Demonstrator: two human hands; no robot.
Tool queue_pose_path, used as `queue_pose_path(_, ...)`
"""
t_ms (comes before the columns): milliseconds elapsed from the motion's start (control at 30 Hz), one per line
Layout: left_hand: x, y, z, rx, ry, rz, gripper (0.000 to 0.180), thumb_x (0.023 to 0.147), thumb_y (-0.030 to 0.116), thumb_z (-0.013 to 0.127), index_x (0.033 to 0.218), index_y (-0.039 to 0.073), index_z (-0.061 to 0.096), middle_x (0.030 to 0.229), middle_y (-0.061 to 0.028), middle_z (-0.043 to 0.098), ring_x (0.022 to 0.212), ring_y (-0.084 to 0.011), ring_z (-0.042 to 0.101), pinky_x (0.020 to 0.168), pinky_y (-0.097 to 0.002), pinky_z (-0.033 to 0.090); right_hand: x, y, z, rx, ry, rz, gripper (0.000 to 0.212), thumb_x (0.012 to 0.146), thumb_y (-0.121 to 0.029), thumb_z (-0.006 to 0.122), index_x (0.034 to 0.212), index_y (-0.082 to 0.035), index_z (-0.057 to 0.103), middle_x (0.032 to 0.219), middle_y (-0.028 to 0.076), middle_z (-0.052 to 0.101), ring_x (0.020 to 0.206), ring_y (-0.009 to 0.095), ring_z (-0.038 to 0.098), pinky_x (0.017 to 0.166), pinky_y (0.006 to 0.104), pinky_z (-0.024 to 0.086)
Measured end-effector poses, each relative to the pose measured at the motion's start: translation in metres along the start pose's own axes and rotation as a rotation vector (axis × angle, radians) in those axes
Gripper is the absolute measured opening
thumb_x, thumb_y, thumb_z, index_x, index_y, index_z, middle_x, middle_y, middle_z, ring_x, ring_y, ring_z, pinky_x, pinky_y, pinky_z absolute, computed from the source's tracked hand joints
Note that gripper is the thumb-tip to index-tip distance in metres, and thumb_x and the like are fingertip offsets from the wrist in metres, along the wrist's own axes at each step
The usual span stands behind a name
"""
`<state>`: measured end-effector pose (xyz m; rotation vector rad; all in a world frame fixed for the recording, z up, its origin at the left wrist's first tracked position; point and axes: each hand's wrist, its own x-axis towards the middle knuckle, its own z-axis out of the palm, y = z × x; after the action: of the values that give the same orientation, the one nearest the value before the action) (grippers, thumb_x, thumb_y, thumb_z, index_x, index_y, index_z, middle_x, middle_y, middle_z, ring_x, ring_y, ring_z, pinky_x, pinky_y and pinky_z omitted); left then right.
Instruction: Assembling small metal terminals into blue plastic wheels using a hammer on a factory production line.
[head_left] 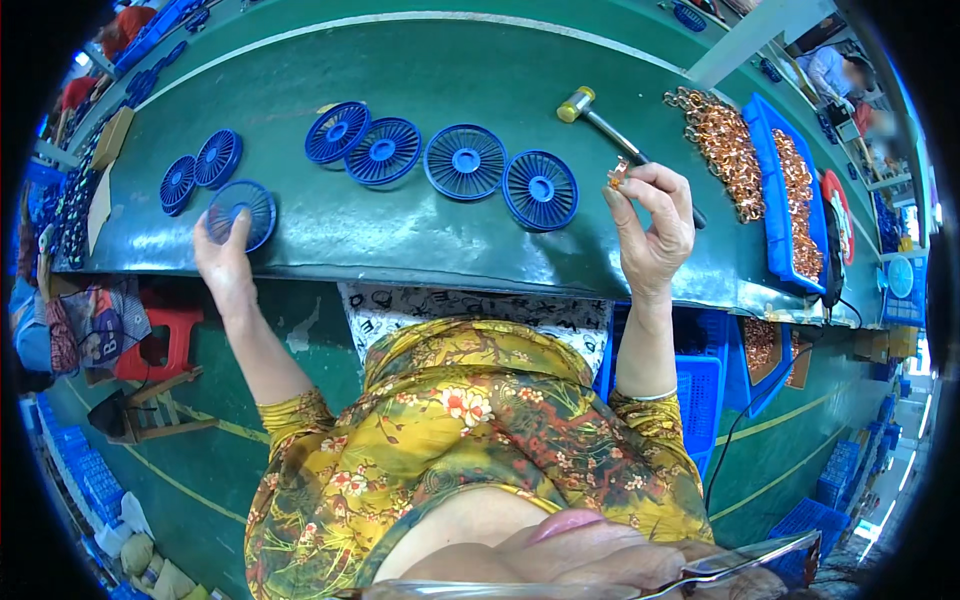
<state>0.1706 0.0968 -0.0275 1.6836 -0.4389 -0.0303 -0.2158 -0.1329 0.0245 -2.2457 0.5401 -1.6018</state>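
Note:
My left hand is closed on the near rim of a round blue slatted plastic part, at the left of the green bench. Raised over the bench at the right, my right hand pinches a small copper-coloured metal clip between thumb and fingers. Behind that hand lies a hammer with a yellow head, its dark handle partly hidden by the fingers. Several more blue slatted rounds, among them one nearest my right hand and another beside it, lie flat in a row across the bench.
A heap of copper clips spreads at the right, against a blue tray holding more of them. Cardboard lies at the bench's left end. Below the bench stand a red stool and blue crates. Other people work farther off.

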Motion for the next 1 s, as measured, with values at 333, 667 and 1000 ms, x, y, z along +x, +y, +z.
queue_pose_path(333,-0.129,0.102,0.112,-0.476,-0.581,-0.009,0.024,0.101,0.026,0.045,0.105,0.004,0.052,0.093,-0.0038,0.061,0.077,-0.0093,0.060,0.064,-0.0262,0.054,-0.009,-0.045,0.032,0.056,-0.145,-0.199,0.026,0.061,-0.004,0.082,0.080,-0.006,0.064,0.078,0.006,0.063,0.070,0.023,0.060,0.062,0.0328,0.049)
queue_pose_path(667,-0.164,0.109,0.127,-0.506,-0.768,0.083,0.027,0.100,0.018,0.046,0.120,0.001,0.045,0.101,-0.0036,0.055,0.090,-0.0089,0.050,0.082,-0.0246,0.044,-0.006,-0.063,0.045,-0.084,-0.185,-0.247,0.020,0.067,-0.009,0.077,0.079,-0.007,0.062,0.077,0.005,0.060,0.068,0.023,0.058,0.060,0.0326,0.048)
queue_pose_path(1000,-0.187,0.104,0.138,-0.583,-0.750,0.049,0.033,0.091,0.001,0.051,0.119,0.002,0.035,0.103,-0.0080,0.052,0.089,-0.0085,0.052,0.077,-0.0249,0.046,-0.025,-0.067,0.055,-0.157,-0.055,0.074,0.017,0.078,-0.012,0.071,0.088,-0.003,0.061,0.086,0.010,0.061,0.086,0.028,0.057,0.074,0.0383,0.046)
